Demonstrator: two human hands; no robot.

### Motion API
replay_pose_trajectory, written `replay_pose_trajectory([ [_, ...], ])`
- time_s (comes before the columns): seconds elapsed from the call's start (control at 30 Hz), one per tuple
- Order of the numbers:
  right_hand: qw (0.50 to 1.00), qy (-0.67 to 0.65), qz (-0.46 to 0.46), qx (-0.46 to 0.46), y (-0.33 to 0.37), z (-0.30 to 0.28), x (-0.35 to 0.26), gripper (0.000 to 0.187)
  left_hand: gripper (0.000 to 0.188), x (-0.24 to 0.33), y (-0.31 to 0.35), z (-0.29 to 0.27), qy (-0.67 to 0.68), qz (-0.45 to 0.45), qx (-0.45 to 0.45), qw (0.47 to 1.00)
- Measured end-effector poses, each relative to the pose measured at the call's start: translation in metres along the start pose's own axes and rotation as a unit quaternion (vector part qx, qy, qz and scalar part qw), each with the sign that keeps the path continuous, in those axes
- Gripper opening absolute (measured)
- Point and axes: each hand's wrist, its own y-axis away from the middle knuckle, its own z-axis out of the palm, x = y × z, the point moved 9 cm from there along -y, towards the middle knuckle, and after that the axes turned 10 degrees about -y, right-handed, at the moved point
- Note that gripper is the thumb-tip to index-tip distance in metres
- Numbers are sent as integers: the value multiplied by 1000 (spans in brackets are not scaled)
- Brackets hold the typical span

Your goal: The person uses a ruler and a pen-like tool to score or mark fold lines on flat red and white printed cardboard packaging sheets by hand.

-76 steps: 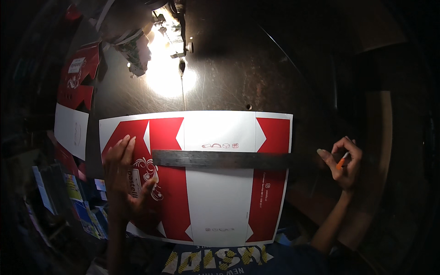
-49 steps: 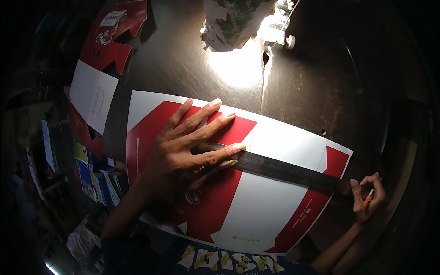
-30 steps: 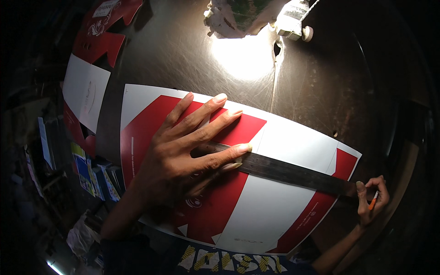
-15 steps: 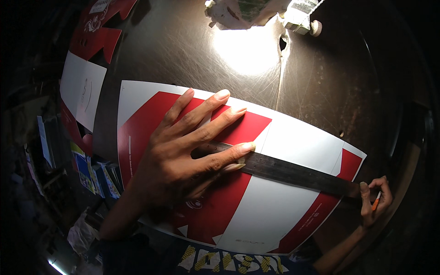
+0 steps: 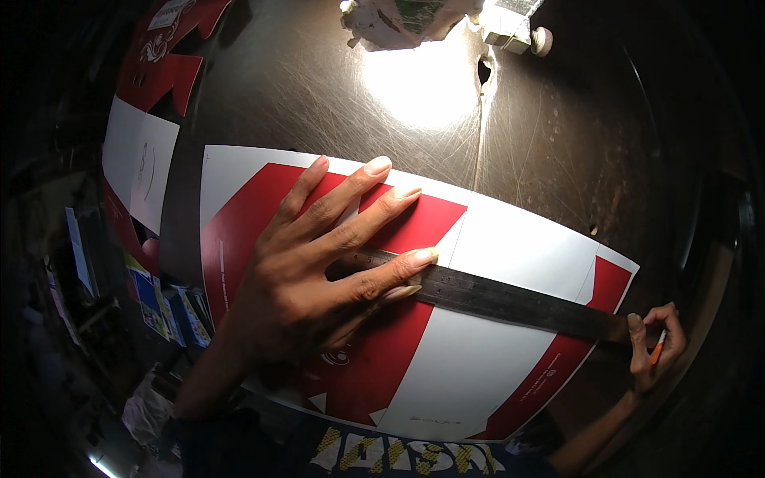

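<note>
A large printed sheet (image 5: 510, 231), red and white, lies flat on the dark table. Across it runs a dark metal ruler (image 5: 510, 301), slanting down to the right. My left hand (image 5: 295, 279) is spread over the sheet's left half, its fingers stretched out and pressing on the paper and the ruler; the ruler's left end is hidden under it. At the ruler's right end, past the sheet's edge, my right hand (image 5: 657, 346) has its thumb against the ruler. A slim stick with an orange and white end (image 5: 658, 349) sits in its curled fingers; its kind I cannot make out.
Another red and white printed piece (image 5: 151, 159), with cut-out edges, lies at the left. A bright lamp (image 5: 410, 24) with a clamp (image 5: 510, 32) stands at the far side, near a hole in the scratched tabletop (image 5: 319, 111). Booklets (image 5: 155, 303) are stacked lower left.
The whole view has shifted slightly, with the far things sitting a little more to the left. Both hands, the ruler and the sheet keep nearly the same positions relative to one another.
</note>
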Motion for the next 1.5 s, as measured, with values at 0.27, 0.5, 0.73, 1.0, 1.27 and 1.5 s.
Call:
replay_pose_trajectory([
  [0.27, 999, -3, -37, -3, -1, 2, 2, 31, 29, 10, -4, -1, -54, 1, 1, 999],
  [0.5, 990, 3, -140, -8, -3, -3, -16, 52, 28, 11, -8, -2, -93, 13, -24, 995],
  [0.73, 982, 26, -187, -1, 3, -1, -19, 72, 28, 12, -9, -1, -120, 16, -46, 992],
  [1.0, 997, -29, -78, 3, -8, -2, -14, 33, 31, 10, -8, 0, -139, 4, -61, 988],
  [1.27, 997, -39, -62, 8, -7, -4, -9, 33, 30, 9, -10, -1, -127, 1, -56, 990],
  [1.5, 996, -31, -79, 20, -5, -5, -12, 33, 30, 9, -8, 0, -134, 2, -57, 989],
])
